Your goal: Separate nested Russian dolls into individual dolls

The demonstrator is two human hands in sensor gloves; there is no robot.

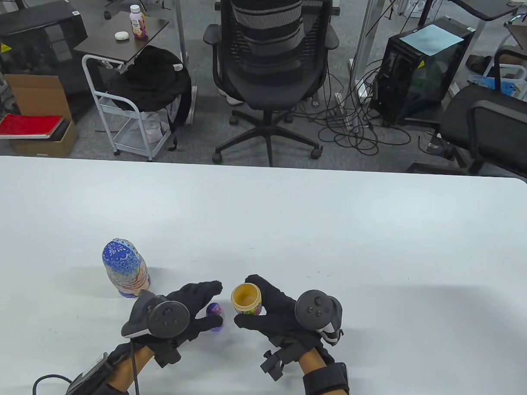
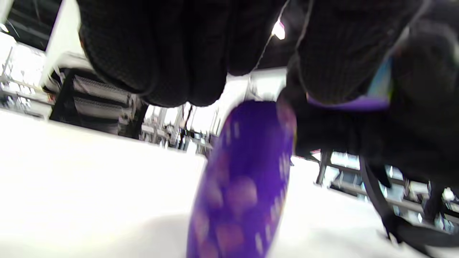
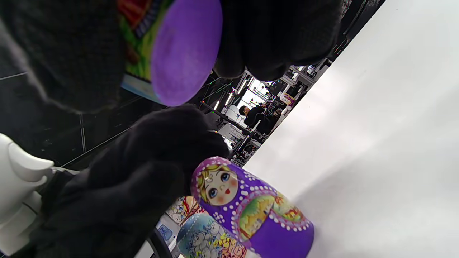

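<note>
Both hands worked low over the white table [image 1: 288, 215] — left hand [image 1: 186, 309] pinching the small purple doll [image 1: 215, 310] standing there, right hand [image 1: 276, 312] gripping an open doll bottom half [image 1: 247, 298] — blue doll [image 1: 125, 268] just beside.

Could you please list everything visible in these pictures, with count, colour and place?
Large doll: one, blue top with pale painted body, standing on the table left of the hands.
Small doll: one, purple with a painted face, standing on the table between the hands.
Doll bottom half: one, yellow inside, purple base, open side up.
Table: one, white, filling the near half of the table view.
Office chair: one, black, beyond the table.
Bottle: one, purple and white, on a dark side table at far left.
Left hand: one, black glove, fingers touching the small doll.
Right hand: one, black glove, holds the doll bottom half.
</note>
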